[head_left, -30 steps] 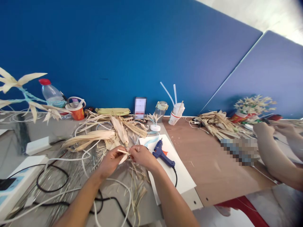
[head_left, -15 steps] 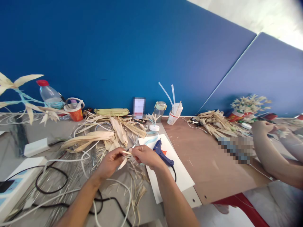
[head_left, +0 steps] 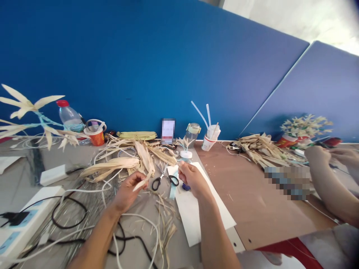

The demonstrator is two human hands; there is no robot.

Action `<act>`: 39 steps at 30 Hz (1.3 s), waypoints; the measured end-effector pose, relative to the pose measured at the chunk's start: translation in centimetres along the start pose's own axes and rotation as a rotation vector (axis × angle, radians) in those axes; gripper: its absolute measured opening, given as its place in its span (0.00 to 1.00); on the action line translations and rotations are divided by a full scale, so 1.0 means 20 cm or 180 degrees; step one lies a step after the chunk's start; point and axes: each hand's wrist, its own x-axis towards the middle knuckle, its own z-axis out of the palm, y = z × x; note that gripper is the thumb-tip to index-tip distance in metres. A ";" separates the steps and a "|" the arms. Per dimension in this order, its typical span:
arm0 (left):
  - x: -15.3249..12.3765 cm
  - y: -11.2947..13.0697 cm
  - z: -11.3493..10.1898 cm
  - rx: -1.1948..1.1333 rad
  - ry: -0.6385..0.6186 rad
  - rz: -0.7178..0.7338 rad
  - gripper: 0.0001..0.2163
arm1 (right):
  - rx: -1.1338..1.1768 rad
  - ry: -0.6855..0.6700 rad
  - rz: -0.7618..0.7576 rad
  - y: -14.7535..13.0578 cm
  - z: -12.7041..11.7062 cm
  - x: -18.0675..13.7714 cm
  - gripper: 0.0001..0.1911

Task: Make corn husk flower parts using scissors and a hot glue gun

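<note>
Head view: left hand (head_left: 127,192) pinches a husk piece (head_left: 140,184), tearable if squeezed; right hand (head_left: 194,179) curled, contents unclear; inward reach may bump scissors (head_left: 164,175).

Pale husk (head_left: 139,184), tilted, in left grip (head_left: 129,189)

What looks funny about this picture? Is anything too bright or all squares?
In the head view, blocky squares cover the phone's screen and a patch at right; in that same head view, the pale area at upper right glares nearly white, and a soft shadow darkens the blue panel behind the pale flowers.
</note>
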 end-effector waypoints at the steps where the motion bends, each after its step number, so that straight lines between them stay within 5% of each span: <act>1: 0.00 0.01 0.00 -0.0129 -0.0005 -0.0021 0.10 | -0.0220 0.0171 -0.0066 0.01 0.01 0.01 0.22; 7: -0.01 0.03 0.00 -0.0525 -0.0092 -0.0383 0.09 | -0.2011 0.0422 -0.0200 0.10 0.16 0.07 0.24; 12: -0.01 0.01 -0.01 -0.0811 -0.0241 -0.0542 0.08 | -0.2709 0.0965 -0.0514 0.14 0.25 0.08 0.23; 16: -0.01 0.00 -0.01 -0.0991 -0.0198 -0.0571 0.08 | -0.1631 0.0477 -0.1025 0.15 0.29 0.06 0.15; 22: 0.00 0.00 0.01 -0.1011 0.0086 -0.0639 0.09 | -0.0400 -0.0134 -0.0958 0.12 0.37 0.00 0.06; 33: 0.01 -0.04 0.02 -0.0890 0.0248 -0.0634 0.08 | -0.0087 -0.0038 -0.0683 0.17 0.40 0.01 0.06; 39: 0.01 0.00 0.03 -0.1087 0.0217 -0.0588 0.09 | -0.0889 0.0565 -0.1005 0.18 0.28 0.07 0.09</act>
